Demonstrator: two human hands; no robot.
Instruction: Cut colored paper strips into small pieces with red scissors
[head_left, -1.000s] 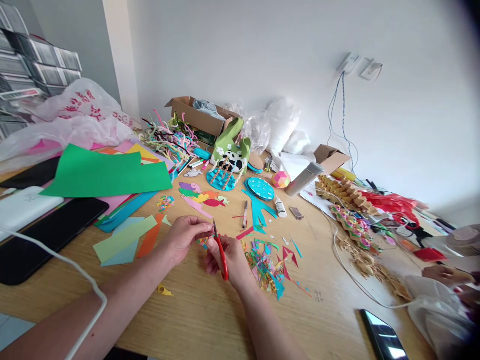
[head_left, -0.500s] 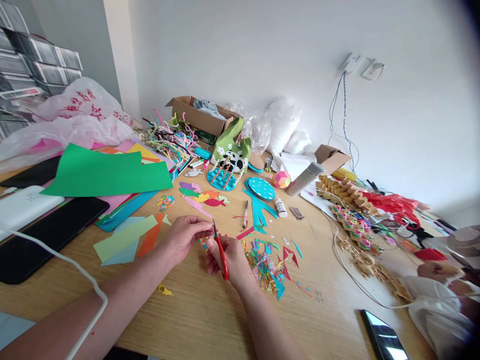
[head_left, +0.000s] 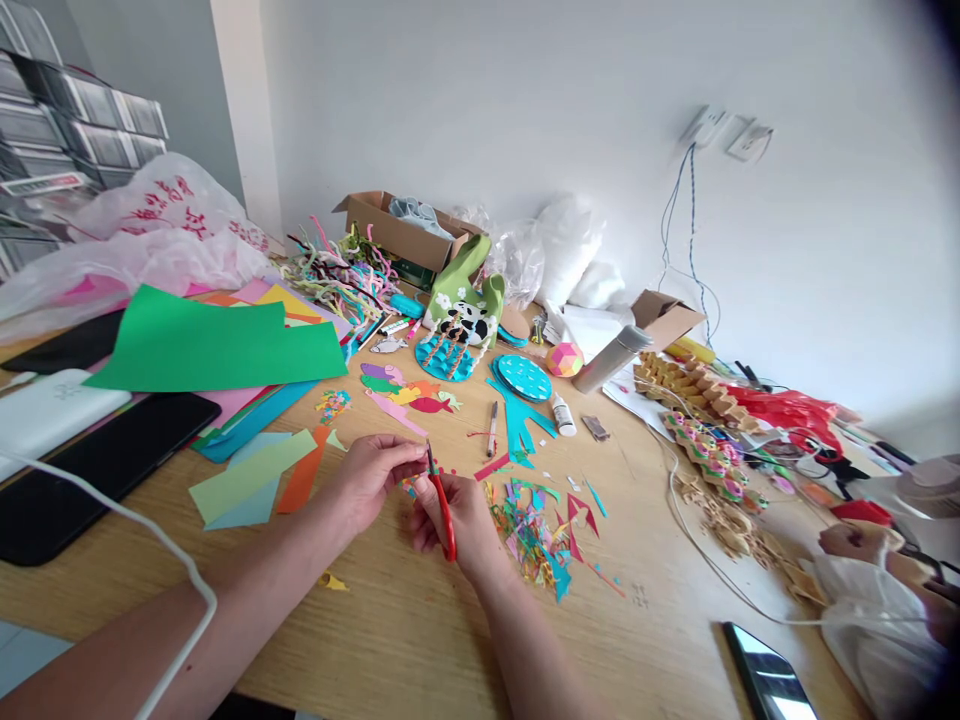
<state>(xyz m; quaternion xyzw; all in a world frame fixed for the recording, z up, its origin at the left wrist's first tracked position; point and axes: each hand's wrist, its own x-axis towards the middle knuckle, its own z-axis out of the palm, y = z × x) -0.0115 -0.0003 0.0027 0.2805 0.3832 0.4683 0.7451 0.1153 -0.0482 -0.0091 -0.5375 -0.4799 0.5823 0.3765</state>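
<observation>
Gripped in the right hand (head_left: pixel 466 515), low in the centre of the frame, are red-handled scissors (head_left: pixel 444 515), their dark blades pointing up beside the fingertips of the left hand (head_left: pixel 369 480). That left hand has thumb and forefinger pinched together; whatever sits between them is too small for me to make out, and I can't tell whether the blades are parted.

Under both forearms a wooden table (head_left: pixel 397 640) spreads across the lower half of the view. Biggest on it is a green sheet (head_left: pixel 217 345), left of centre, lying over other coloured papers. Towards the upper centre stands an open cardboard box (head_left: pixel 394 232), with a green bag (head_left: pixel 463 290) bearing a panda just in front of it. Right of the right hand, a tangled heap of paper scraps (head_left: pixel 529 535) covers a fair patch of wood. A dark phone (head_left: pixel 769 675) lies at the lower right, and a grey cylinder (head_left: pixel 613 358) leans over right of centre. Above the hands I see overlapping paper fish (head_left: pixel 409 390) in several colours. Smaller again are a white bottle (head_left: pixel 562 415) and a pen (head_left: pixel 492 430), both above the scraps. Smallest of all, a yellow scrap (head_left: pixel 334 582) rests below the left wrist.
</observation>
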